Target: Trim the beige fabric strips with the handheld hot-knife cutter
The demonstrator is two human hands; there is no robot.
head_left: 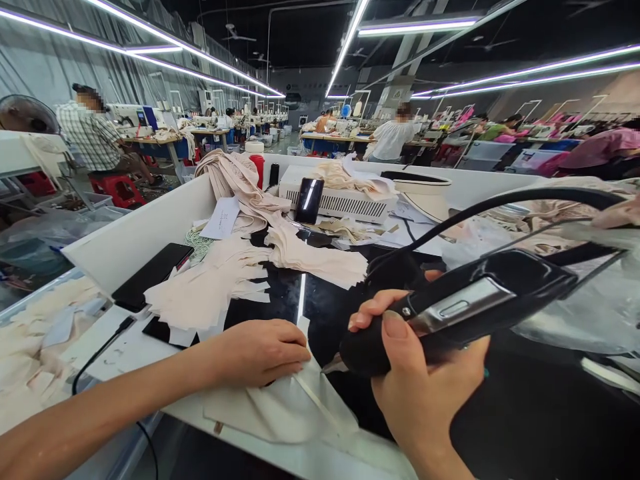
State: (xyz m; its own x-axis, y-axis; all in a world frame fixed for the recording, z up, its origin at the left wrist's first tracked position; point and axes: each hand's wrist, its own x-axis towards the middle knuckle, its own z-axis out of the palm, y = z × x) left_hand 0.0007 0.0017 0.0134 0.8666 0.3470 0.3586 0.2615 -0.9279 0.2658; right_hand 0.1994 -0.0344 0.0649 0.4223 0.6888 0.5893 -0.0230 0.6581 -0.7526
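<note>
My right hand (425,387) is wrapped around a black corded hand tool (440,300) with a silver side plate. Its pointed metal tip (334,365) is at the edge of a cream fabric piece (285,410), though I cannot tell if they touch. My left hand (267,350) presses down on that fabric with its fingers together and bent, just left of the tip. A narrow strip runs along the fabric beside the fingers. Beyond my hands, cut cream fabric pieces (210,283) lie fanned out, and another fabric stack (315,253) sits on the glossy black surface (280,287).
A black phone (153,275) lies at the left, and another phone (309,200) leans against a white vented box (345,200). The tool's thick cable (480,207) arcs right above clear plastic bags (575,307). White panels (145,227) edge the table. People sit at sewing machines beyond.
</note>
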